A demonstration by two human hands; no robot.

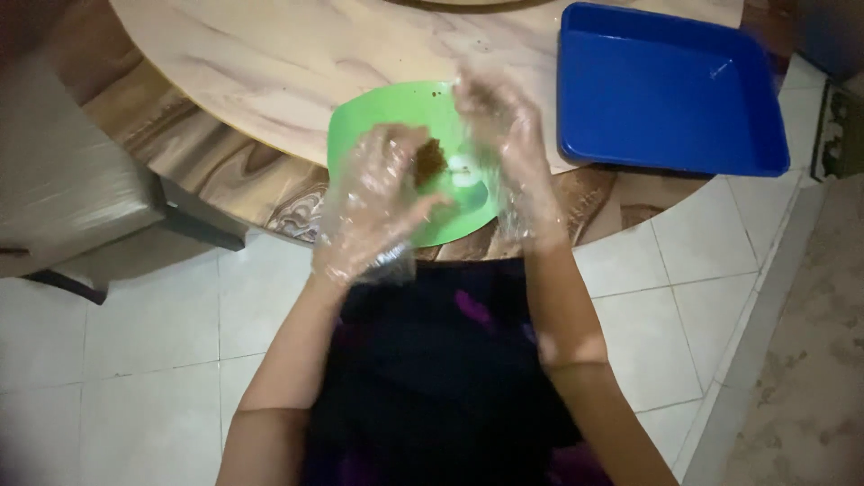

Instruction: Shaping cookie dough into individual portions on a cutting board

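Brown crumbly lump sits at frame centre, pinched at the fingertips of the left hand, just above the green plate; whether the lump touches the plate, cannot tell; left hand wears a thin clear plastic glove, fingers curled in around the lump; right hand also gloved in clear plastic, fingers loosely spread and blurred, hovering just right of the lump, holding nothing that can be made out; small whitish bit on the plate between the two hands, too blurred to identify; green plate lies at the near edge of the round wooden table, partly overhanging the rim toward the person; few dark crumbs on the plate's upper edge; blue rectangular tray in the upper right of the frame, on the table, near the plate but apart from it, one corner past the table edge; grey chair at the left edge, pushed up beside the table; pale tiled floor across the lower frame; dark clothing with purple marks at bottom centre between the bare forearms.
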